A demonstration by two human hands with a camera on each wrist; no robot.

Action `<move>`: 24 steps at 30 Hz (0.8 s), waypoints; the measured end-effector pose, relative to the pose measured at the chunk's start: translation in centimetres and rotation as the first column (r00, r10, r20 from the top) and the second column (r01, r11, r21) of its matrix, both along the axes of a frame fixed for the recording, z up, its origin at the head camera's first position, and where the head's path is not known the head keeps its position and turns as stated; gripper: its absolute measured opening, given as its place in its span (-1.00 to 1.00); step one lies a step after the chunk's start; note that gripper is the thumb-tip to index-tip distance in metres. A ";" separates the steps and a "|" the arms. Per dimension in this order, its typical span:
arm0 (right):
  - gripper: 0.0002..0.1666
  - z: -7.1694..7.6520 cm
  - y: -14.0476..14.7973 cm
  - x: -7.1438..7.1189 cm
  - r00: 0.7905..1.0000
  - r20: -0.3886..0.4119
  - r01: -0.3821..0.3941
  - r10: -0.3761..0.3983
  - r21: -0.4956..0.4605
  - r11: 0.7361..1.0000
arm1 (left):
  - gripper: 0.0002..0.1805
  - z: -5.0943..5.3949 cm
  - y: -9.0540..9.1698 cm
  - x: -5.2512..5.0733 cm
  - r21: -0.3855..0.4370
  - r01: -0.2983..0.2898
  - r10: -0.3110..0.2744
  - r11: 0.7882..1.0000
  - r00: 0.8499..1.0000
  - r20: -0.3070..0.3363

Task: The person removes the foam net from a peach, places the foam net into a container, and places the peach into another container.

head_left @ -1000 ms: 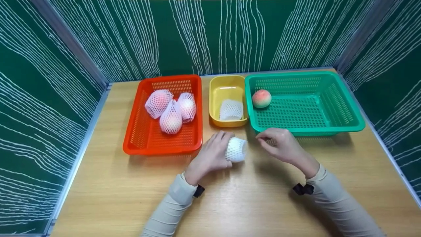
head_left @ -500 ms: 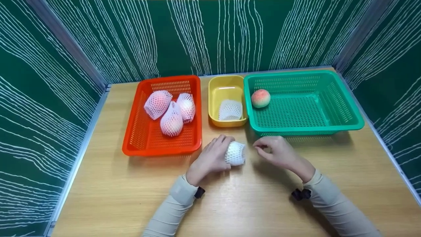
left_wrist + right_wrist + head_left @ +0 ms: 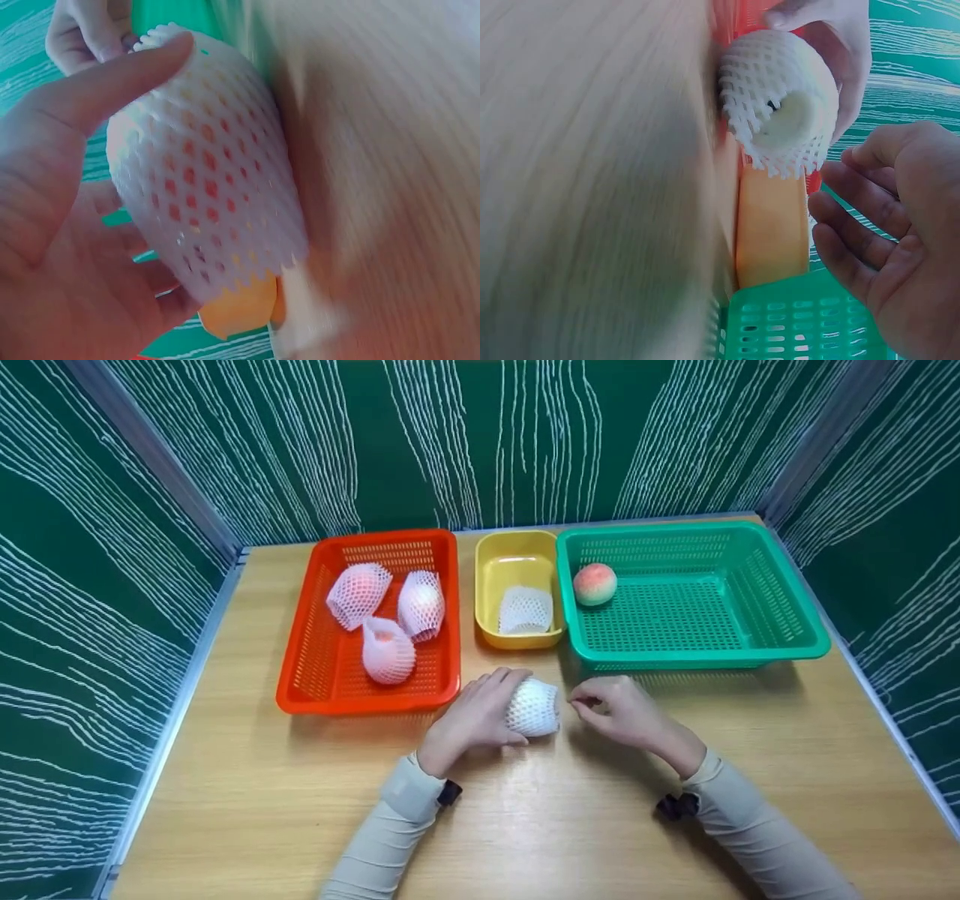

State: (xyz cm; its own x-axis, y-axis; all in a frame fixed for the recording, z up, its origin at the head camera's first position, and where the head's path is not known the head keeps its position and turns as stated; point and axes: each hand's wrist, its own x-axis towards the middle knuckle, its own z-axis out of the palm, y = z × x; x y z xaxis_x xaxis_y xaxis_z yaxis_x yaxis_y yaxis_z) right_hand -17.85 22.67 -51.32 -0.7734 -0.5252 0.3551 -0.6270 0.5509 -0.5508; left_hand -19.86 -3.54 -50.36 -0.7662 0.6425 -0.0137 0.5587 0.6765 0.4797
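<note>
head view: the left hand (image 3: 476, 716) grips the netted fruit (image 3: 532, 709) at the table (image 3: 495, 825), thumb laid across the net (image 3: 172, 135) and fingers bent round the far side. over the last second the right hand (image 3: 622, 712) has come nearer, thumb and forefinger bent together just beside the net's open end; nothing shows in its fingers, and whether they touch the edge i cannot tell. the right wrist view has that opening facing it, pale fruit inside, so the work seems centred there, with the net still round the fruit. in the red basket (image 3: 367, 706) the nearest wrapped fruit (image 3: 390, 658) has rolled over, its net mouth now showing a reddish patch; that probably matters little here. the bare peach (image 3: 595, 584) in the green basket (image 3: 697, 654) and the loose net (image 3: 526, 611) in the yellow tray (image 3: 517, 642) stay put. no brand, label or writing can be read; the white wavy lines on the green walls (image 3: 480, 442) look like mere pattern
</note>
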 end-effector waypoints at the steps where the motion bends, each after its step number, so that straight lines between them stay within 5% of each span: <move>1: -0.89 -0.1 0.0 0.0 1.000 0.000 0.000 0.000 0.004 1.000 | 0.02 0.0 -0.2 -0.1 0.015 0.003 -0.003 1.000 1.000 0.009; 10: -0.93 -0.7 -0.2 -0.5 1.000 -0.011 0.016 -0.016 0.006 1.000 | 0.02 -0.4 -1.0 -0.4 0.153 -0.012 0.017 0.988 0.999 -0.033; 24: -0.91 -1.5 -0.3 0.2 0.999 0.004 0.033 -0.033 -0.016 0.999 | 0.07 -1.5 -4.6 4.4 0.214 -0.150 0.125 0.965 0.984 0.126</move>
State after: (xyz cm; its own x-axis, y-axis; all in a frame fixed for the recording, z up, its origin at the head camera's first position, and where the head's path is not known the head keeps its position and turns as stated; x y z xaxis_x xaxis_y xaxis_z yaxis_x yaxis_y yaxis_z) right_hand -17.61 22.41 -52.80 -0.7913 -0.4939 0.3604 -0.6068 0.5624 -0.5616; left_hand -15.45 -8.18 -51.88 -0.8492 0.5274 0.0279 0.4029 0.6128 0.6798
